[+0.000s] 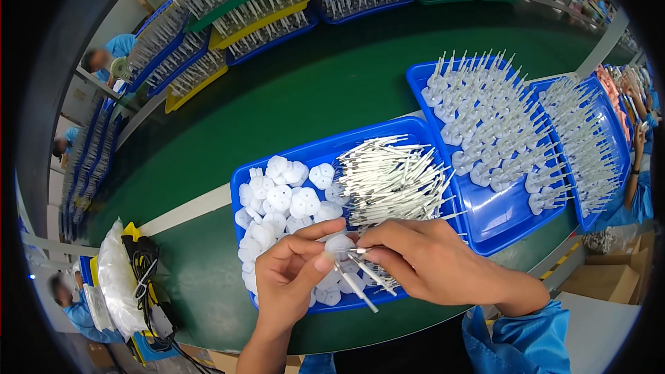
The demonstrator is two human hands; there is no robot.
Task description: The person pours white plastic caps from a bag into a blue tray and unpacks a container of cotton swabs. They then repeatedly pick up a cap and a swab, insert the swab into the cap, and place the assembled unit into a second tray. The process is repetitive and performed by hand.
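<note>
Over the near side of a blue tray (409, 125), my left hand (291, 266) pinches a translucent white flower-shaped plastic piece (338, 243) between thumb and fingers. My right hand (433, 260) pinches the end of a thin white stick (374, 273) close against that piece. Another white stick (359, 289) slants down from the piece toward me. Below my hands, the tray holds a heap of loose flower-shaped pieces (278, 197) on its left and a pile of white sticks (391, 180) on its right. My fingers partly hide where stick and piece meet.
Right of it, another blue tray (495, 225) carries rows of pieces with sticks upright; a further filled tray (582, 145) adjoins it. Stacked trays (263, 21) line the far side of the green surface (291, 97). Plastic bags (118, 280) and black cables (144, 266) lie left. Co-workers in blue are around.
</note>
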